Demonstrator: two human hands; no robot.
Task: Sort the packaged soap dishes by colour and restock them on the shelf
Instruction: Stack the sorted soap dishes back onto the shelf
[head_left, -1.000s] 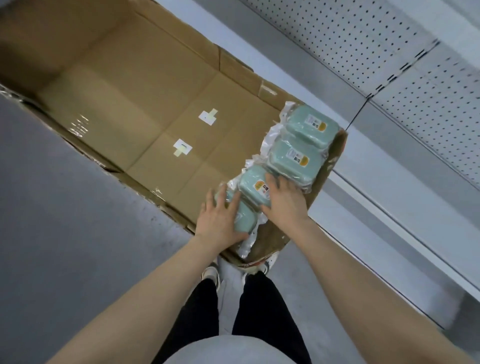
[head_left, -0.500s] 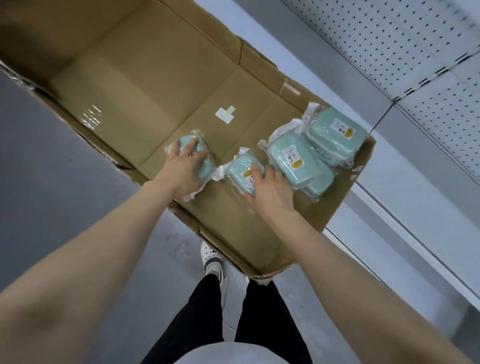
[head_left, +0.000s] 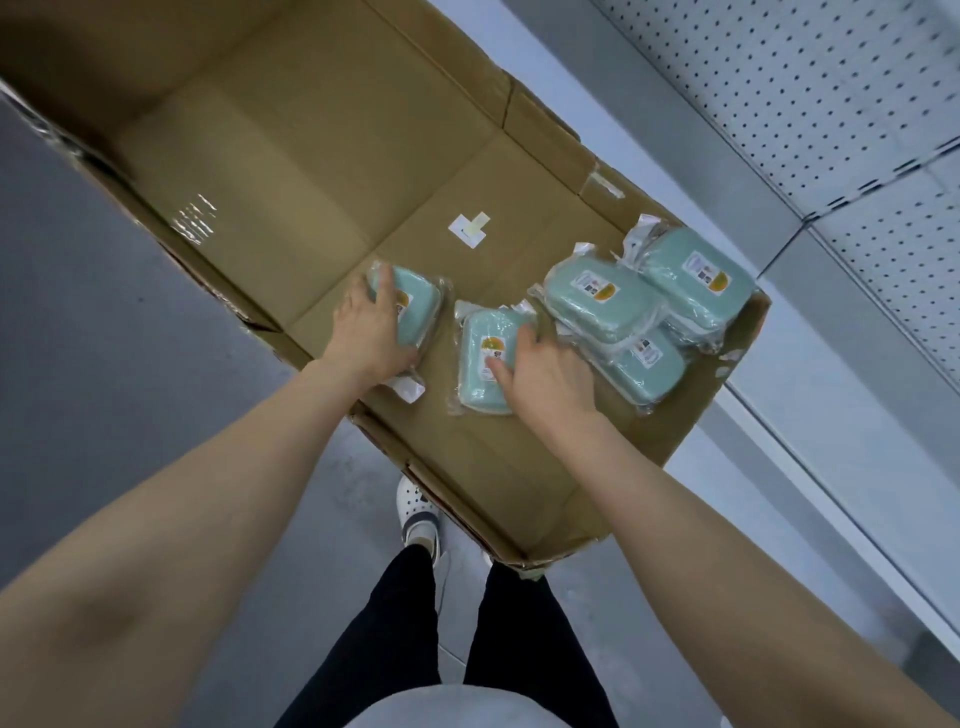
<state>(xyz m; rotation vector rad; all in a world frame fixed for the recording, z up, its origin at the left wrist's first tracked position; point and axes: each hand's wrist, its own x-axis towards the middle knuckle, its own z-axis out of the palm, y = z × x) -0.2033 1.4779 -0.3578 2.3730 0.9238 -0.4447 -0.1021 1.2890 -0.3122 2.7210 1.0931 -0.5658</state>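
Note:
Several mint-green soap dishes in clear wrap lie in a large open cardboard box. My left hand grips one packaged dish at the box's near wall, fingers curled over its far end. My right hand holds a second dish lying flat on the box floor, thumb on its label and fingers round its right side. To the right lie three more dishes: one on top of another, and one in the box corner.
A white shelf board runs along the right, under a white pegboard back panel. The grey floor lies left of the box. My legs and a white shoe stand below the box's near corner.
Both hands pulled a dish each out of the pile at the right corner and slid them left across the box floor; the left dish now lies well apart from the pile.

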